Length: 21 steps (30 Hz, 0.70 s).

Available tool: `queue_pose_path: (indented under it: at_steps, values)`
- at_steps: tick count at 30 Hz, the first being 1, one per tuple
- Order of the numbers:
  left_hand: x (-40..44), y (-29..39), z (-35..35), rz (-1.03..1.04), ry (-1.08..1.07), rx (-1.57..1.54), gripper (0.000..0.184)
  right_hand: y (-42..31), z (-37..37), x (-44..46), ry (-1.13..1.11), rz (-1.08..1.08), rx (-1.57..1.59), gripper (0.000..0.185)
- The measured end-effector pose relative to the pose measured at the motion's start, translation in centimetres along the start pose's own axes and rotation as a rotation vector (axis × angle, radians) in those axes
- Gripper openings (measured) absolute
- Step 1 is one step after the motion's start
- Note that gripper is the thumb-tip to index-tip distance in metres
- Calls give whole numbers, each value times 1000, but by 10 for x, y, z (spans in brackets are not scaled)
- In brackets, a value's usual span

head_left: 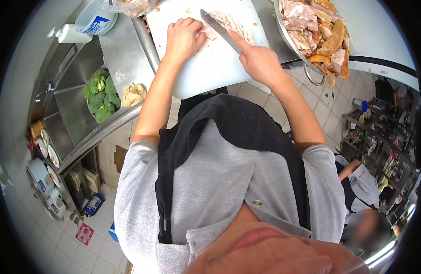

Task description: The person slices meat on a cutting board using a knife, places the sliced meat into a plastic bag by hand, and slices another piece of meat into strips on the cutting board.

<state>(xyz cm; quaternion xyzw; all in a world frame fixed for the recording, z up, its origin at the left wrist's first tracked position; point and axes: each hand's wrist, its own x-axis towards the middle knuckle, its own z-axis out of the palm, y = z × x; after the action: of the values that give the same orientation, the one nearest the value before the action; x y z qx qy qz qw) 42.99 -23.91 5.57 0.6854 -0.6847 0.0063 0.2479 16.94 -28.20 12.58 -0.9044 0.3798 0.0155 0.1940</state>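
My right hand grips a kitchen knife, its index finger stretched along the blade. Its handle is hidden in the palm. Fingers curled, my left hand presses on a pale piece of meat just left of the blade. Thin strips of cut meat lie on the far side of the knife. All of this rests on a white cutting board.
A metal bowl heaped with cooked poultry pieces stands at right. On the left are a sink, broccoli, a beige lump and a plastic tub. Another person is near shelving behind.
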Motion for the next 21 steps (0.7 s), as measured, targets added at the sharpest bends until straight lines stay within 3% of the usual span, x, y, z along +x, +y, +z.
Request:
queue_pose_path:
  at_steps: [10,15,18,21]
  values:
    - [4,2,2,-12,-63,47,21,-9,20,8,-16,-18,-43,75]
    - [7,-1,-2,-37,-119,42,20,-4,24,31,148,-98,8,79]
    - [4,-2,5,-25,23,33,15,-7,7,12,37,-43,-17,79]
    - [4,-1,2,-67,-67,36,17,-14,2,-2,-53,-28,-35,79]
